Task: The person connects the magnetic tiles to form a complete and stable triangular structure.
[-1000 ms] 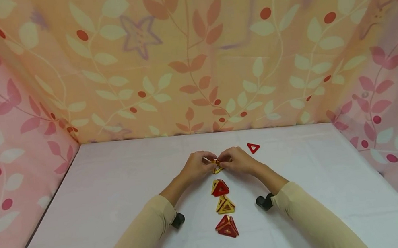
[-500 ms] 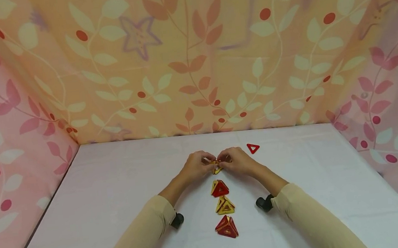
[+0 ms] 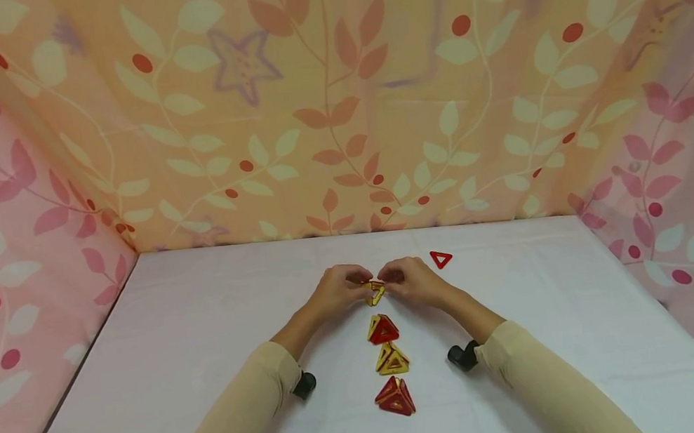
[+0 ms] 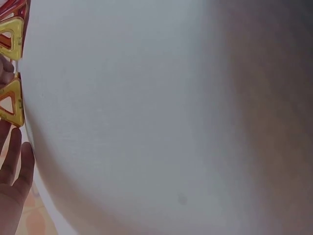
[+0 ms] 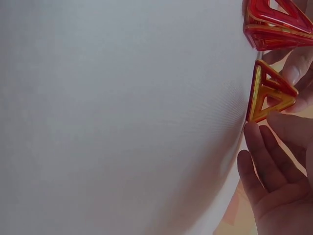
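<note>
A small pyramid of triangular magnetic tiles (image 3: 377,296), yellow with red-edged sides, stands on the white table between both hands. My left hand (image 3: 337,289) pinches its left side with thumb and fingers. From the other side my right hand (image 3: 416,281) has its thumb and fingertips at the pyramid's lower corner, pinching there. In the right wrist view the pyramid (image 5: 274,95) shows a yellow-orange face and a red one. The left wrist view catches only a yellow side (image 4: 17,108) at its edge, above the left fingers (image 4: 24,169).
Three finished-looking tile pyramids line up toward me: a red-and-yellow one (image 3: 383,328), a yellow one (image 3: 392,359) and a red one (image 3: 395,397). One loose red triangle tile (image 3: 440,259) lies beyond the right hand. Patterned cloth walls (image 3: 339,140) border the table (image 3: 203,295).
My left hand has shifted slightly left, and the gap between the two hands has widened a little. More of the yellow pyramid shows between them. The other tiles stay put.
</note>
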A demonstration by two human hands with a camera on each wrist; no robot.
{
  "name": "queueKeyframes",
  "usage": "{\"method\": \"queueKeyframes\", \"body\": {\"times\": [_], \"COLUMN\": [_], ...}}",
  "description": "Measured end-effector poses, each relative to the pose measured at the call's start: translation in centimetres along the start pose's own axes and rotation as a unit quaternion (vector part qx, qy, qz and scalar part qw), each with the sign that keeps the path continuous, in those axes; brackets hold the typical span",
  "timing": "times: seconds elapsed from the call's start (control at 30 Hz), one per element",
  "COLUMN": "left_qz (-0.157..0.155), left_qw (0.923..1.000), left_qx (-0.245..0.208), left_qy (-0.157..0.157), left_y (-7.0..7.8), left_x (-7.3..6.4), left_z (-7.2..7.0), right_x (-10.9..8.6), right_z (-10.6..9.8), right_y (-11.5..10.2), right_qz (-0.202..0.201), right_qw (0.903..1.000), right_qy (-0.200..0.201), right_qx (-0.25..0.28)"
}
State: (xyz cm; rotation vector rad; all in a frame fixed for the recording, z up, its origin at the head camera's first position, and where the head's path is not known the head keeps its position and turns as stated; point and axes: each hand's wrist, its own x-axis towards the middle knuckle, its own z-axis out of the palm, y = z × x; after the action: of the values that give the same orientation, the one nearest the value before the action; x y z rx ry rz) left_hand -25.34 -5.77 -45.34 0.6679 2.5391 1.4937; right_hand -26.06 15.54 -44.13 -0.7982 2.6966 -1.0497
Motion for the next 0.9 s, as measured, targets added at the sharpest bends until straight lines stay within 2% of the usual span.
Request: {"method": "queueKeyframes", "body": {"times": [0.23, 0.4, 0.53, 0.73, 0.9], "left_qz": [-0.011, -0.011, -0.013, -0.016, -0.016], "left_qw": [0.9998, 0.9996, 0.9995, 0.9994, 0.9991], "left_qx": [0.017, 0.026, 0.03, 0.03, 0.04], "left_qy": [0.001, -0.001, -0.003, -0.006, -0.006], "left_y": [0.0, -0.3, -0.4, -0.4, -0.4], "left_x": [-0.3, -0.3, -0.4, -0.6, -0.6], "left_z": [-0.3, -0.4, -0.4, -0.5, -0.5], "right_x": [-0.8, -1.6, -2.1, -2.8, -3.2], "right_z": [-0.7, -2.5, -4.1, -5.6, -6.2], "right_y": [0.3, 1.8, 3.5, 5.8, 6.9], "right_qz": [-0.004, -0.002, 0.001, 0.046, 0.078], "right_qw": [0.9998, 0.9994, 0.9972, 0.9906, 0.9885], "right_qy": [-0.011, 0.032, 0.073, 0.114, 0.108], "right_qx": [0.018, 0.014, -0.018, -0.061, -0.072]}}
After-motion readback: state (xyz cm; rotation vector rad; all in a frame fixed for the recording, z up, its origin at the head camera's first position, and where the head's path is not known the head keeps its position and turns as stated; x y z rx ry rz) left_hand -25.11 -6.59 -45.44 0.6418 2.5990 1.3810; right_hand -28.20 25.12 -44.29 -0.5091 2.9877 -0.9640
